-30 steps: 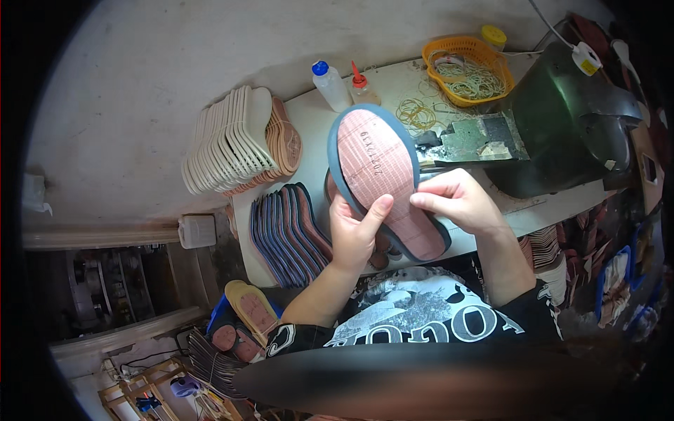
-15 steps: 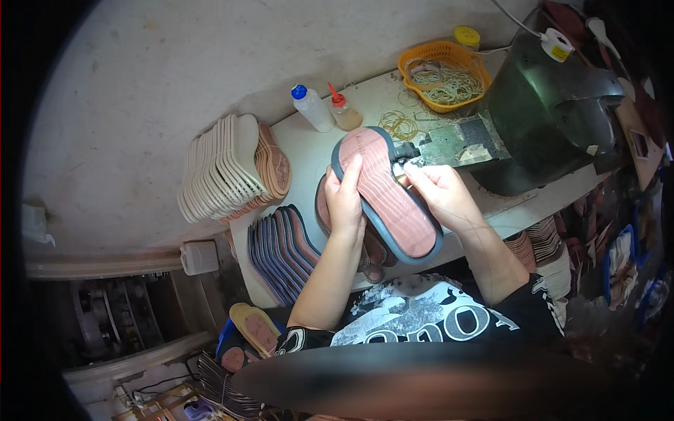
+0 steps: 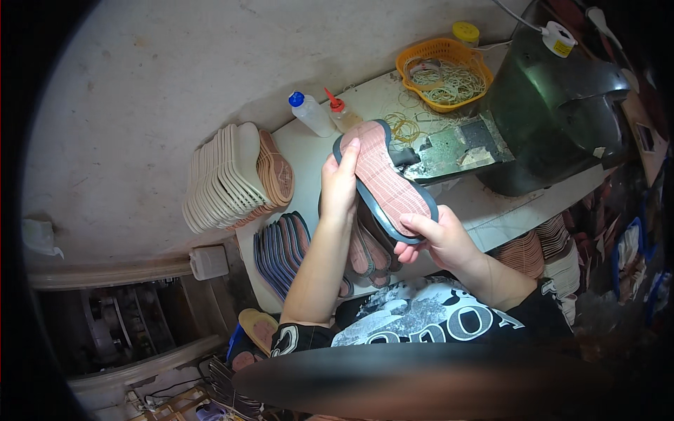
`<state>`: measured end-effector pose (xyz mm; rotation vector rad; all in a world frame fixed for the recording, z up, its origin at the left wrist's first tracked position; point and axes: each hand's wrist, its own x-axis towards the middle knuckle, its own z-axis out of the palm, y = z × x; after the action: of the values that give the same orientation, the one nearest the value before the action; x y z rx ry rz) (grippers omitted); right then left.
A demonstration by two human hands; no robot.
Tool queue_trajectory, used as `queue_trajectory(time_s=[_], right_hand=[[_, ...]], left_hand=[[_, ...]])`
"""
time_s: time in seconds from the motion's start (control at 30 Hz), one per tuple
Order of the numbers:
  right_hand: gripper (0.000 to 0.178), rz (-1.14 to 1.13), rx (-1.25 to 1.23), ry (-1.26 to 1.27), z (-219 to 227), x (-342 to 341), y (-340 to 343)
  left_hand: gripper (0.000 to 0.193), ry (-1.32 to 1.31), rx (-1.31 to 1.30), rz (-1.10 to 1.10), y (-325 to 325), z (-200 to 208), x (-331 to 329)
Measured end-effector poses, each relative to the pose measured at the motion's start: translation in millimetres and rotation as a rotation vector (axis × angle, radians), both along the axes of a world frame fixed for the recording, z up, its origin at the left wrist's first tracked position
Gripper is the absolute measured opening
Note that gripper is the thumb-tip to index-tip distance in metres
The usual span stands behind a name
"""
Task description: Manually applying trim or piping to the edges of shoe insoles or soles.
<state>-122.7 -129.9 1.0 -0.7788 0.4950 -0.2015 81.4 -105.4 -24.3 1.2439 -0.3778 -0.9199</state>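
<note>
Between my hands is a pinkish shoe insole [image 3: 390, 179] with a dark blue-grey edging, held tilted over the worktable [image 3: 484, 217]. My left hand [image 3: 340, 184] is closed on its far, wider end, thumb on the pink face. Around the near end, my right hand [image 3: 437, 236] is closed as well, with the thumb on top and fingers underneath. More pink soles [image 3: 366, 247] lie on the table below the held one, partly hidden by it and my left forearm. Just beyond the insole is the flat metal arm [image 3: 460, 149] of a dark green machine [image 3: 544, 116].
At the left stand a row of cream soles [image 3: 223, 175] and a row of blue-edged insoles [image 3: 279, 252]. A blue-capped bottle [image 3: 312, 115], a red-tipped bottle [image 3: 342, 114] and an orange basket of rubber bands [image 3: 449, 83] are at the back. More stacked soles [image 3: 523, 252] sit at the right.
My right hand has moved from the insole's inner edge beside the machine arm down to its near end. The insole has shifted slightly left, away from the machine arm.
</note>
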Motion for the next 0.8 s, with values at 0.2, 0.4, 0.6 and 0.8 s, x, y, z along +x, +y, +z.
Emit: queue_trajectory(time_s=[0.2,0.4,0.6,0.8], right_hand=[[0.027,-0.157,0.033,-0.034,-5,34,3],[0.036,-0.154,0.047,-0.01,1,45,0],[0.04,-0.139,0.095,0.04,7,46,-6],[0.04,-0.102,0.142,-0.041,8,44,-4]], left_hand=[[0.076,-1.177,0.258,0.054,-7,15,46],[0.051,-1.555,0.039,-0.828,-35,69,68],[0.038,-1.301,0.256,-1.368,-63,76,70],[0.04,-1.306,0.294,-1.415,-66,82,71]])
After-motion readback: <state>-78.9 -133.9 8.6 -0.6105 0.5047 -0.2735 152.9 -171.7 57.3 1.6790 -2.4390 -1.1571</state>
